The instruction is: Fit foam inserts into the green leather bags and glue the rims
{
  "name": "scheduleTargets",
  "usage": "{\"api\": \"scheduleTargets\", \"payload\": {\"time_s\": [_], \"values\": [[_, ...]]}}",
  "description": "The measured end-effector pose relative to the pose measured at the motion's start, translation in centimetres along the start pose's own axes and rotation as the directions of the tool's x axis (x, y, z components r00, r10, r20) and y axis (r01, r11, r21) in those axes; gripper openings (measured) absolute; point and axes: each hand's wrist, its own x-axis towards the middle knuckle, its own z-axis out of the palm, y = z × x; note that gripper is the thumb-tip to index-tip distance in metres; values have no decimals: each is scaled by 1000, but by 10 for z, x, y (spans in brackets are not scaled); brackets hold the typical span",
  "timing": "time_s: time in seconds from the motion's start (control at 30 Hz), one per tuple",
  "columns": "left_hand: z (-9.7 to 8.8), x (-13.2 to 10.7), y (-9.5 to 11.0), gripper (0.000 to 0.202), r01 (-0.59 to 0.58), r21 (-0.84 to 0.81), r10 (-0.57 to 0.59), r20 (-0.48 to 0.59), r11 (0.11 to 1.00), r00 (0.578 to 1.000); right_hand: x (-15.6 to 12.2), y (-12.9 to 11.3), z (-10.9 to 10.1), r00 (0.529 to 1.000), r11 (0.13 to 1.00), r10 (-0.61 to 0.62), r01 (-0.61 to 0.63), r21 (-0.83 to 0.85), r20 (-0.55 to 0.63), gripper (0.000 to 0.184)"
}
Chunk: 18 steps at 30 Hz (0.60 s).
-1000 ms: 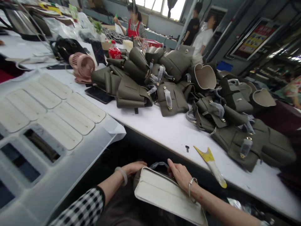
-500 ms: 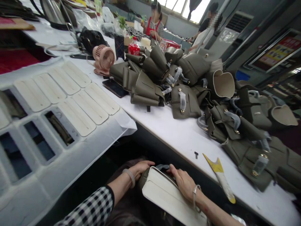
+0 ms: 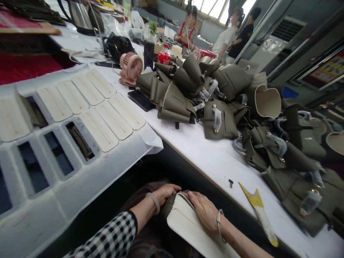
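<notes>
Below the table edge, both my hands hold an olive bag with a cream bottom panel (image 3: 188, 225) in my lap. My left hand (image 3: 168, 191) curls round the bag's far left end, fingers closed. My right hand (image 3: 204, 211) lies on top of the cream panel with the fingers bent over its upper edge. The rest of the bag is hidden under the panel and my arms.
A heap of olive bags (image 3: 223, 96) covers the white table (image 3: 206, 154). A yellow-tipped scraper (image 3: 259, 213) and a small black piece (image 3: 230, 183) lie near the edge. Left: a grey template sheet (image 3: 67, 172) with cream panels, a pink fan (image 3: 131, 68), a phone (image 3: 141, 100). People stand at the back.
The view has swung left and down, so the table's things sit further right. My right hand's fingers have closed further over the panel's upper edge, covering the plastic-wrapped strap seen before.
</notes>
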Motion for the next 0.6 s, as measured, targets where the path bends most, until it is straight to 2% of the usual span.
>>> {"api": "scheduleTargets", "payload": {"time_s": [0.27, 0.47, 0.6], "values": [[3, -14, 14, 25, 64, -19, -64, -29, 998, 998, 4, -9, -4, 991, 992, -122, 121, 37, 46, 60], [8, -17, 21, 26, 63, -6, -63, -17, 998, 998, 7, -16, -9, 976, 981, -186, 178, 83, 109, 57], [2, -27, 26, 28, 41, 46, -39, -41, 998, 998, 14, -16, -12, 965, 967, -226, 206, 149, 130, 56]]}}
